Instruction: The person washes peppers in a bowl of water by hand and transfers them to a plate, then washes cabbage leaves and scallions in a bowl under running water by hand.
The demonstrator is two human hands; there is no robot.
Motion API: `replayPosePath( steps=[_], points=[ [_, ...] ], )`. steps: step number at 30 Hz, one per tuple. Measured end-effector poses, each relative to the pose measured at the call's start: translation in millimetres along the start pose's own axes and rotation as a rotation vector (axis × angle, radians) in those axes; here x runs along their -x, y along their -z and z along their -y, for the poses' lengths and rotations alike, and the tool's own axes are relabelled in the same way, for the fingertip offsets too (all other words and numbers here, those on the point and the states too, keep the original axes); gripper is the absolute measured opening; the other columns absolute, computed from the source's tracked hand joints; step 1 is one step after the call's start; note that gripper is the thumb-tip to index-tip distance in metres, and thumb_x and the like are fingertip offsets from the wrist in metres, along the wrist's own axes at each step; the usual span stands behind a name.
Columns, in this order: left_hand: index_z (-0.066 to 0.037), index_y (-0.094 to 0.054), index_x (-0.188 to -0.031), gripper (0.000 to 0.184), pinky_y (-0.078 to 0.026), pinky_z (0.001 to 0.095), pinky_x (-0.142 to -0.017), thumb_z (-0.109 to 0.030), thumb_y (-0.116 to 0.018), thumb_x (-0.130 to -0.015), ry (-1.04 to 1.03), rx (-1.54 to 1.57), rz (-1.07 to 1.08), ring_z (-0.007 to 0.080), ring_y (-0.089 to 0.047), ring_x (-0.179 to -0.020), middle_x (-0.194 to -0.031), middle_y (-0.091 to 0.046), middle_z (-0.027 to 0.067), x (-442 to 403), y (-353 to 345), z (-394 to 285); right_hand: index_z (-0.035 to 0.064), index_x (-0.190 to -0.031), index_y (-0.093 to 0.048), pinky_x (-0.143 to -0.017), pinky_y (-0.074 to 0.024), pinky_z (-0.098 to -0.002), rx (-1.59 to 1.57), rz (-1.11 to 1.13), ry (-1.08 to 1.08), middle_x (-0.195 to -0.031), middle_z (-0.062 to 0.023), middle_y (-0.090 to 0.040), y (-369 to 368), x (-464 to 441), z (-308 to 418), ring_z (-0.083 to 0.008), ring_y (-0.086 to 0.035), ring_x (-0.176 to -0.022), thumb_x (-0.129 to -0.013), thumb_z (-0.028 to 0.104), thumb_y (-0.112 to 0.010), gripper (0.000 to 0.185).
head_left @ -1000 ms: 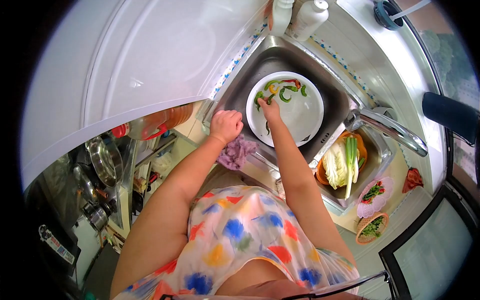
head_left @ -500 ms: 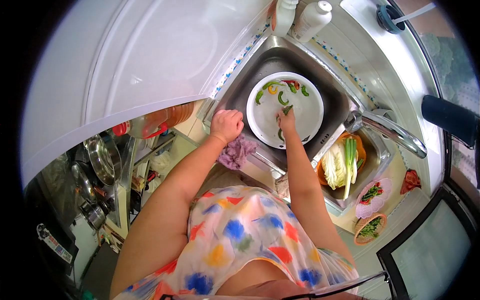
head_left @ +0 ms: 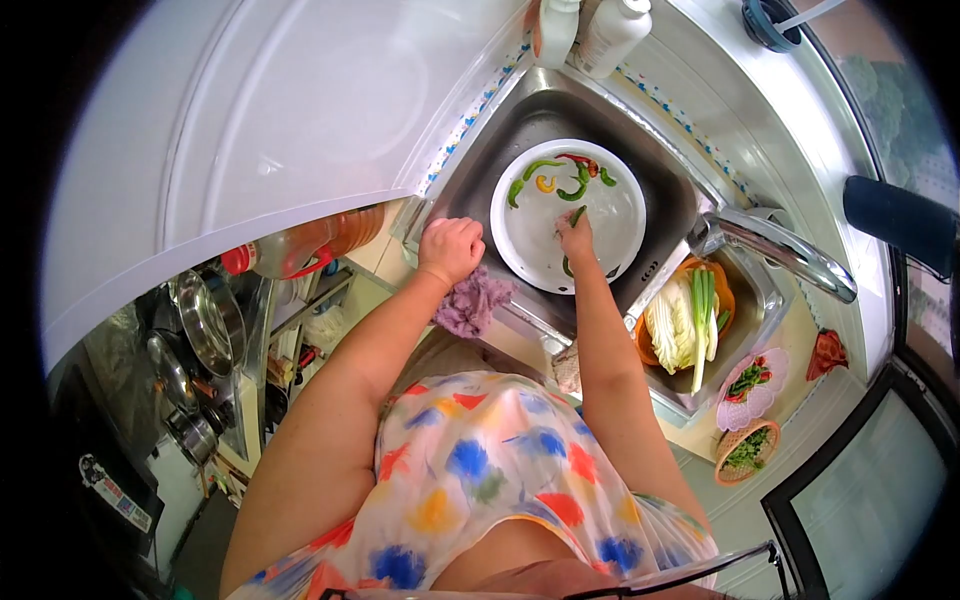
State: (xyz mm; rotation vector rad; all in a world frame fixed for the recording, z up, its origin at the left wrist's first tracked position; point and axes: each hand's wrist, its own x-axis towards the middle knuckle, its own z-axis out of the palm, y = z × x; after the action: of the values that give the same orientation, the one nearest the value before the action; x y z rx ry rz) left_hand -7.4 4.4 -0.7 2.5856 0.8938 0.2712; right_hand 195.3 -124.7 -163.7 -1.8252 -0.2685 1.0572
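A white basin (head_left: 510, 245) of water stands in the larger steel sink (head_left: 548, 108). Several green chili peppers (head_left: 573, 188) lie in it, along with a red pepper (head_left: 575, 158) and a curved yellow piece (head_left: 545, 184). My right hand (head_left: 575, 236) reaches into the basin, its fingers closed on a green pepper (head_left: 577, 215); another green pepper shows partly beneath the hand. Curled into a fist, my left hand (head_left: 452, 247) rests at the sink's near left rim. A purple cloth (head_left: 473, 303) hangs just below that wrist.
An orange basket (head_left: 727, 290) with napa cabbage (head_left: 672, 325) and scallions (head_left: 705, 320) sits in the smaller sink under the faucet (head_left: 785, 255). Right of it are a pink dish (head_left: 768, 392) and a wicker basket (head_left: 748, 452). White bottles (head_left: 613, 38) stand behind the sink.
Several peppers have shifted in the water; a green one now lies closer to the group at the top. My right hand has moved slightly within the basin. My left hand stays at the rim.
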Motion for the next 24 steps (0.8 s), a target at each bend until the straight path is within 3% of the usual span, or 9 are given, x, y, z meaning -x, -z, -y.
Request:
replayPosePath(
  steps=[2,5,8,11,14,17,24],
  points=[
    [-0.011,-0.052,-0.066,0.006,-0.043,0.0373,-0.065,-0.013,-0.056,-0.068,0.001,-0.004,0.0,0.0246,-0.056,-0.068,-0.067,-0.054,0.0043,0.5,-1.4,0.8,0.0009,-0.091,-0.049,-0.047,-0.0429,-0.0295,-0.062,0.048,-0.087,-0.067,-0.0092,-0.056,1.3,-4.9,-7.1,-0.0166,-0.052,-0.049,-0.085,0.016,-0.057,0.018],
    [-0.011,-0.052,-0.066,0.005,-0.043,0.0375,-0.065,-0.013,-0.056,-0.068,0.001,-0.009,0.001,0.0247,-0.056,-0.067,-0.067,-0.054,0.0044,0.5,-0.2,0.1,0.0012,-0.09,-0.049,-0.047,-0.042,-0.0283,0.196,0.102,-0.206,-0.065,-0.0064,-0.054,4.3,-7.2,-1.8,-0.0158,-0.052,-0.05,-0.086,0.014,-0.056,0.015],
    [-0.011,-0.052,-0.066,0.005,-0.043,0.0376,-0.065,-0.013,-0.056,-0.068,-0.002,0.0,-0.005,0.0247,-0.056,-0.067,-0.067,-0.054,0.0044,0.6,-0.1,0.1,0.001,-0.088,-0.05,-0.047,-0.0426,-0.0294,0.088,0.031,-0.207,-0.067,-0.0072,-0.055,1.7,0.8,18.0,-0.0166,-0.052,-0.05,-0.087,0.017,-0.055,0.017],
    [-0.011,-0.051,-0.067,0.004,-0.042,0.0382,-0.064,-0.013,-0.055,-0.068,-0.007,0.021,-0.017,0.0259,-0.055,-0.066,-0.067,-0.054,0.0053,1.7,-3.7,2.6,0.0047,-0.087,-0.049,-0.049,-0.0415,-0.0269,-0.03,-0.027,-0.025,-0.063,-0.0044,-0.051,-5.2,6.7,10.1,-0.0132,-0.05,-0.053,-0.089,0.023,-0.054,0.019],
    [-0.011,-0.051,-0.067,0.004,-0.042,0.0384,-0.064,-0.012,-0.055,-0.069,-0.016,0.026,-0.019,0.0259,-0.055,-0.066,-0.067,-0.054,0.0053,1.1,-1.1,1.2,0.0048,-0.088,-0.05,-0.053,-0.0421,-0.0269,-0.079,-0.014,-0.126,-0.063,-0.0033,-0.051,3.8,9.2,16.6,-0.0125,-0.052,-0.059,-0.088,0.023,-0.055,0.018],
    [-0.011,-0.051,-0.067,0.004,-0.042,0.0384,-0.064,-0.012,-0.055,-0.069,-0.01,0.024,-0.028,0.026,-0.055,-0.066,-0.067,-0.054,0.0052,2.0,-2.1,2.0,0.0053,-0.091,-0.05,-0.059,-0.0411,-0.0262,0.097,-0.086,-0.102,-0.07,-0.0031,-0.058,13.1,15.5,28.8,-0.0112,-0.052,-0.066,-0.089,0.021,-0.053,0.016],
    [-0.011,-0.052,-0.067,0.005,-0.042,0.0385,-0.065,-0.013,-0.056,-0.069,-0.009,0.025,-0.024,0.0257,-0.055,-0.068,-0.068,-0.054,0.0049,3.0,-4.1,3.0,0.0073,-0.091,-0.052,-0.065,-0.0381,-0.0243,-0.044,-0.07,0.029,-0.087,-0.0034,-0.067,49.3,34.8,76.0,-0.0104,-0.053,-0.072,-0.092,0.022,-0.048,0.016]
  ],
)
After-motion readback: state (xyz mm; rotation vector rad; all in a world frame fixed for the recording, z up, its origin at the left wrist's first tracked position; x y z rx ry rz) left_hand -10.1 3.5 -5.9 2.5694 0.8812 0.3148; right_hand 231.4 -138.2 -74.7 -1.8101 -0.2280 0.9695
